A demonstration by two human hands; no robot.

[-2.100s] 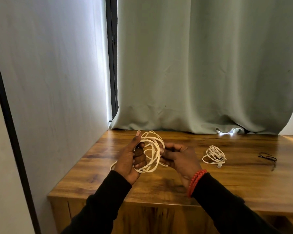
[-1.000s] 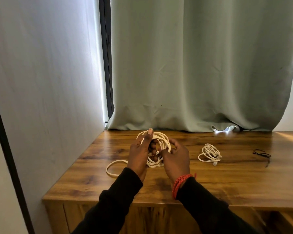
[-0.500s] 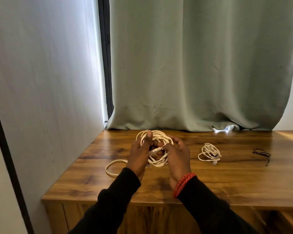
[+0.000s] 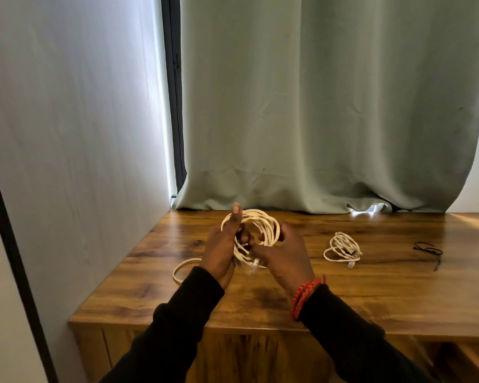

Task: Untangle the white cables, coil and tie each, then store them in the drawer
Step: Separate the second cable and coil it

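A white cable coil (image 4: 263, 230) is held upright above the wooden desk top (image 4: 343, 294) between both hands. My left hand (image 4: 221, 250) grips its left side, thumb pointing up. My right hand (image 4: 285, 252) holds the right side, fingers curled round the strands. A clear plug end (image 4: 253, 269) hangs below the coil. One loose loop of the same cable (image 4: 181, 269) trails onto the desk to the left. A second white cable bundle (image 4: 342, 248) lies on the desk to the right, with a dark tie round it.
A thin black tie (image 4: 427, 251) lies on the desk at the far right. A white wall panel (image 4: 67, 134) stands close on the left and a grey-green curtain (image 4: 329, 106) hangs behind. The desk's front edge (image 4: 260, 328) is below my wrists; a drawer corner (image 4: 476, 357) shows at bottom right.
The clear plug end, held between my hands half a second ago, now hangs below the coil. My right hand has shifted its grip on the coil's right side. The camera view rose slightly.
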